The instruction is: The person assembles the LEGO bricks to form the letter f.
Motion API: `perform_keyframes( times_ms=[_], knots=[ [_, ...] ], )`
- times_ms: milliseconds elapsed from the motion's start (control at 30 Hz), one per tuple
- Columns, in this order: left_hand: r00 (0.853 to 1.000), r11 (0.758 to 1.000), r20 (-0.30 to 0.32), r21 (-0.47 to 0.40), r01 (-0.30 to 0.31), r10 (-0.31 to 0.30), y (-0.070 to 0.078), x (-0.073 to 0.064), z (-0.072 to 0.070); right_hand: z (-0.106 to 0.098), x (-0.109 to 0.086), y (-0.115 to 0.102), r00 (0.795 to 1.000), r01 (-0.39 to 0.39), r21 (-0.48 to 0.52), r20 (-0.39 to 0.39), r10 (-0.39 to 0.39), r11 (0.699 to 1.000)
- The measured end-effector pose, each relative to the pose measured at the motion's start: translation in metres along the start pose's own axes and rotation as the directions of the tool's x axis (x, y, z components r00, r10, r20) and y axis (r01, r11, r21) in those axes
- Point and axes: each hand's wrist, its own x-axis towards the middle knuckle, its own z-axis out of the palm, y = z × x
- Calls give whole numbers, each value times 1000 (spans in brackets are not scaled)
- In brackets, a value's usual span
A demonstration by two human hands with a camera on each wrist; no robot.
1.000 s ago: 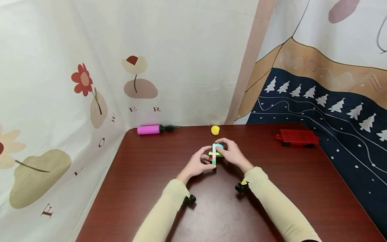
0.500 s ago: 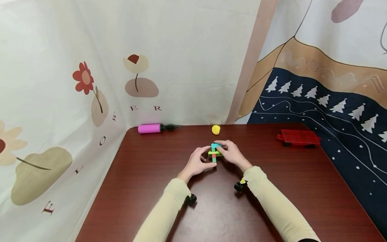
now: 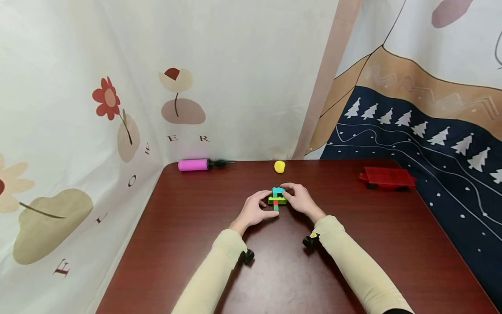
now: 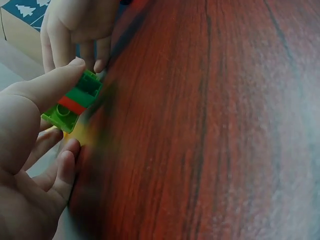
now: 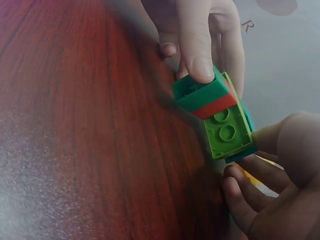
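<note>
Between both hands, above the table, is a small assembly of toy building bricks [image 3: 276,201]. In the head view its blue part is uppermost, with a lime plate, a red layer and a green brick below. My left hand [image 3: 252,210] pinches it, its thumb on the green brick [image 5: 192,96]. My right hand [image 3: 301,200] grips the blue end with thumb and fingers. From the right wrist view, the hollow underside of the lime plate [image 5: 227,134] shows beside the red layer [image 5: 216,106]. Part of the blue end is hidden behind the plate there.
A pink hand pump [image 3: 194,165] with a black nozzle lies at the table's back left. The small yellow object [image 3: 279,166] sits at the back edge, behind the hands. At the right stands a red toy wagon [image 3: 387,177] with black wheels. Printed curtains border the brown table [image 3: 188,226].
The brick assembly has turned a little between the hands, so more of its lime plate and blue part faces the head view. Both hands keep nearly the same place.
</note>
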Motion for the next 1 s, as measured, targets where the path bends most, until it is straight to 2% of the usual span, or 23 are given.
perform_keyframes(
  times_ms=[100, 300, 567, 767, 900, 1000],
  knots=[
    [1000, 1000, 8, 12, 22, -22, 0, -1, 1, 1, -1, 1, 1000, -7, -5, 0, 7, 1000],
    [1000, 999, 15, 28, 24, -24, 3, 0, 2, -1, -2, 3, 999, -40, -17, -9, 39, 999],
    [998, 998, 27, 52, 48, -50, 0, 0, 4, 0, -2, 7, 999, -42, -16, -7, 42, 999],
    [997, 998, 66, 45, 40, -43, -2, -3, 3, -1, -6, 11, 998, -63, 10, 7, 63, 998],
    [994, 1000, 105, 7, 19, -19, -6, -6, -4, -5, -12, 15, 999, -39, -10, -23, 39, 999],
    [994, 1000, 112, 2, 9, -9, -9, -8, -13, -12, -16, 16, 997, 9, -71, -74, -15, 997]
  ],
)
